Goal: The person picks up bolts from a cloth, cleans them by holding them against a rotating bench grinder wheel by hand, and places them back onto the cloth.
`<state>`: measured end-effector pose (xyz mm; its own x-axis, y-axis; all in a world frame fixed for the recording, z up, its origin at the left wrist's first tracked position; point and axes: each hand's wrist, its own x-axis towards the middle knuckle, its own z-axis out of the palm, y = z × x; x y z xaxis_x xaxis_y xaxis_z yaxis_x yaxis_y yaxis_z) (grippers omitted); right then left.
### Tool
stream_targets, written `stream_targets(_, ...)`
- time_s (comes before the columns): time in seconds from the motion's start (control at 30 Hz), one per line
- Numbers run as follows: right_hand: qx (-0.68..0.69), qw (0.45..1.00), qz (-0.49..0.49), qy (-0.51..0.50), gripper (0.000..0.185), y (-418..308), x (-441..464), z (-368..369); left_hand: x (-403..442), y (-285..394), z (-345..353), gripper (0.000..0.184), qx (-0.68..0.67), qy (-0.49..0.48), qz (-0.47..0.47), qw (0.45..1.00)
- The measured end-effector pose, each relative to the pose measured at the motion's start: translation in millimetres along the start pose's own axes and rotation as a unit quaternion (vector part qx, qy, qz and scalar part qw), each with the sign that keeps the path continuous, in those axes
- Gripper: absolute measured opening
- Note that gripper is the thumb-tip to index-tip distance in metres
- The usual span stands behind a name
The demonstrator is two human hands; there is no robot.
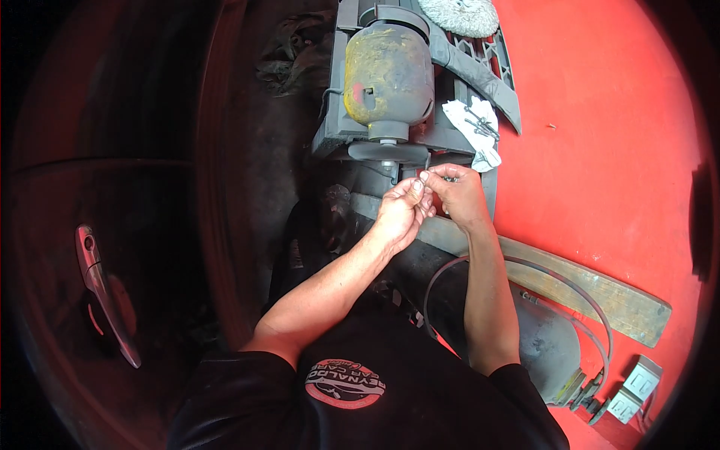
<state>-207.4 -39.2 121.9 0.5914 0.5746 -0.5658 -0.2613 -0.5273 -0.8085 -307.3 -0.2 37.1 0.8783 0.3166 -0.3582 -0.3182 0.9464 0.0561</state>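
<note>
Just below the dark disc of a bench grinder, my two hands meet. My left hand is closed, its thumb and fingers pressed together. My right hand pinches a thin, dark piece that points up beside the disc's right edge. What my left hand holds, if anything, is hidden by the fingers. To the right of the grinder lies a white cloth with several small dark parts on it.
A wooden plank crosses the red surface at right. Under my right arm lies a dark tank with a hose. An outlet box is at lower right, a fluffy white pad at top, and a car door handle at left.
</note>
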Motion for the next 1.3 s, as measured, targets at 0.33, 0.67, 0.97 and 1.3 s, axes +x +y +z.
stream_targets(0.33,-0.042,0.998,0.0,0.039,0.015,-2.8,2.4,7.8,0.8,6.8,-0.2,0.017,-0.022,-0.021,-0.045,0.999)
stream_targets(0.67,-0.093,0.992,0.013,0.082,0.014,-8.6,2.7,15.9,0.2,9.4,0.4,0.019,-0.085,-0.015,-0.071,0.994)
stream_targets(0.97,-0.036,0.999,-0.022,0.006,0.014,13.7,7.3,-1.1,1.3,9.0,-4.6,0.019,-0.095,-0.027,-0.084,0.992)
stream_targets(1.3,-0.17,0.981,-0.036,0.088,0.019,2.0,1.6,11.5,-0.6,9.8,-8.7,0.02,-0.118,-0.055,-0.114,0.985)
